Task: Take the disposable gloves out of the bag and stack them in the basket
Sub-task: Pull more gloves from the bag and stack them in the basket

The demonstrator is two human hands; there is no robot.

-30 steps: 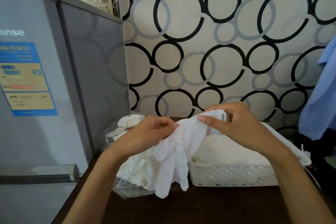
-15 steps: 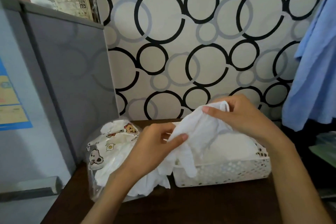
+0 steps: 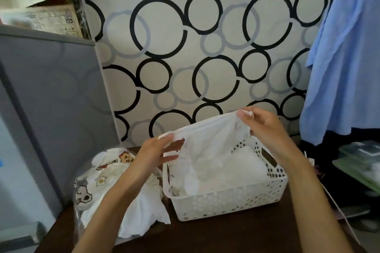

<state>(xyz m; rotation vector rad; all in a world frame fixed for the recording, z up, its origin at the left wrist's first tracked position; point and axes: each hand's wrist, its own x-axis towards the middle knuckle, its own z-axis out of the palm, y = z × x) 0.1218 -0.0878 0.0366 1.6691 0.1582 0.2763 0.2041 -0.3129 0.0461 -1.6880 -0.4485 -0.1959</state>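
A white perforated basket (image 3: pixel 230 201) stands on the dark table with a pile of white gloves (image 3: pixel 242 164) inside. Stretched out over the basket is one white disposable glove (image 3: pixel 207 141). My left hand (image 3: pixel 158 152) pinches its left edge and my right hand (image 3: pixel 263 125) pinches its right end, higher up. The glove's fingers hang down into the basket. To the left lies a clear bag (image 3: pixel 96 183) printed with cartoon bears and eggs, with more white gloves spilling out of its mouth (image 3: pixel 144 213).
A grey fridge (image 3: pixel 53 109) stands close on the left of the dark table (image 3: pixel 216 236). A circle-patterned wall (image 3: pixel 195 57) is right behind the basket. Blue cloth (image 3: pixel 345 72) hangs at the right, above stacked items (image 3: pixel 362 162).
Both hands have moved the glove to the right, from above the bag to over the basket, and spread it out wide. The view has shifted right and down.
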